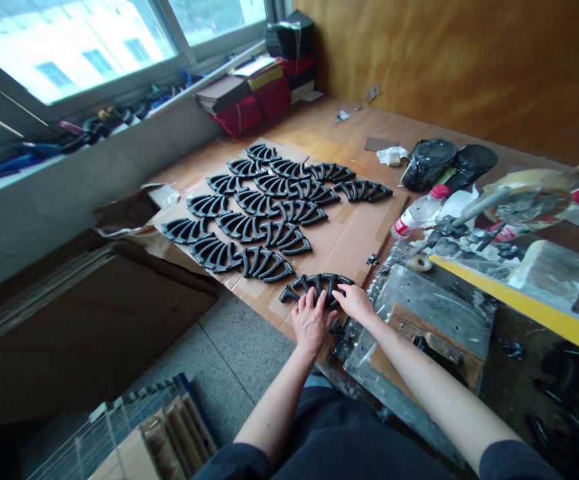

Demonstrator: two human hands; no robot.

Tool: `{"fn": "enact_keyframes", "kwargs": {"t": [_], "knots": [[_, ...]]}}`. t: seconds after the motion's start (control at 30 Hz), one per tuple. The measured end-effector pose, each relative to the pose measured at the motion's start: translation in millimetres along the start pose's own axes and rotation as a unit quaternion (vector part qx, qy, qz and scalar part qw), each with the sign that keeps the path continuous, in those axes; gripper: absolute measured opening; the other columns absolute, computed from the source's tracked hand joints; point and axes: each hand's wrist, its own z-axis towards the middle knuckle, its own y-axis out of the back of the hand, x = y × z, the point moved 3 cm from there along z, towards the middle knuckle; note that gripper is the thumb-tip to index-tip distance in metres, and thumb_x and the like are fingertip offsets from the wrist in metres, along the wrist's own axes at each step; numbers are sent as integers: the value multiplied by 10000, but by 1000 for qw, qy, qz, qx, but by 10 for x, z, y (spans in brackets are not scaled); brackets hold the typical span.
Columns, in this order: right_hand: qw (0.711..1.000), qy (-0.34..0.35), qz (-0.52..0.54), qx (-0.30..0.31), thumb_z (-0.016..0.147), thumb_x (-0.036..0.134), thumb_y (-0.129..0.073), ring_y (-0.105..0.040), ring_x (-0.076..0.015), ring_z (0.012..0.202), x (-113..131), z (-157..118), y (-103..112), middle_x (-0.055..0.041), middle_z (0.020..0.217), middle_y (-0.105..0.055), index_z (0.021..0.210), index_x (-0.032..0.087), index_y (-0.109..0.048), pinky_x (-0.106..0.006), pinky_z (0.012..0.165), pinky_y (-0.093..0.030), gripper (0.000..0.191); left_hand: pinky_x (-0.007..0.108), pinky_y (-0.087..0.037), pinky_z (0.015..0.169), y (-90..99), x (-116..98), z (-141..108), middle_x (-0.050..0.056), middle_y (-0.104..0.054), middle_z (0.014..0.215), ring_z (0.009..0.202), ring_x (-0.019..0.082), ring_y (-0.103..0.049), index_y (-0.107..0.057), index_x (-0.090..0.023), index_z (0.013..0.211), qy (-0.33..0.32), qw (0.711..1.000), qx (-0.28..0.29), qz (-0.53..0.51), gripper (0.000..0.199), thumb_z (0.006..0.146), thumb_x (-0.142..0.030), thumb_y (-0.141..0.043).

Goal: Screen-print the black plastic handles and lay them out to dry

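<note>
Black curved parts, like short bent handles, form a small fanned row (314,280) on the near end of a flat cardboard sheet (342,237). My left hand (313,325) lies over the front of this row, its fingers spread and touching the parts. At the row's right end, my right hand (355,303) has its fingers closed around a black curved part, whose lower portion is covered. Farther back on the cardboard, several longer fanned rows (264,263) of the same parts lie side by side.
A plastic bottle with a red cap (416,213), black containers (429,163) and a tape dispenser (524,197) stand on the right. Beside it is a stained metal plate (449,307). Stacked cardboard (59,293) leans at left. Red and black bundles (274,97) sit near the window.
</note>
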Motion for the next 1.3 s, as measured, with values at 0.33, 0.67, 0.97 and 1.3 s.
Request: {"fn": "enact_keyframes", "kwargs": {"t": [0.33, 0.67, 0.97, 1.3], "knots": [[999, -3, 34, -8, 922, 377, -478, -602, -244, 1143, 68, -74, 22, -179, 1196, -659, 1259, 79, -623, -315, 999, -418, 473, 490, -390, 872, -68, -56, 122, 73, -543, 1380, 1193, 355, -447, -640, -331, 1216, 21, 1000, 4, -1, 494, 766, -535, -648], [976, 44, 212, -28, 920, 366, -476, -620, -202, 1123, 250, -151, 220, -113, 1228, -645, 1526, 184, -221, -332, 971, -459, 682, 501, -385, 885, 405, 241, 697, 87, -551, 1360, 1198, 358, -440, -658, -314, 1176, -6, 994, -96, 45, 428, 788, -492, -634], [993, 8, -1, 117, 827, 334, -601, -19, -343, 1454, 168, -47, -206, -205, 1570, -155, 1492, 113, -321, -468, 1183, -120, 754, 505, -385, 874, 198, -629, 2199, 64, -554, 1333, 1173, 347, -433, -679, -315, 1087, -137, 988, -55, -33, 396, 740, -506, -676], [981, 17, 24, 192, 741, 373, -679, 33, -359, 1441, -44, 44, -446, -206, 1566, -51, 1513, 103, -245, -491, 1188, -87, 926, 503, -393, 845, -331, -1238, 2793, 90, -578, 1232, 1092, 338, -460, -688, -286, 1034, -170, 980, 15, -97, 364, 747, -508, -658]]}}
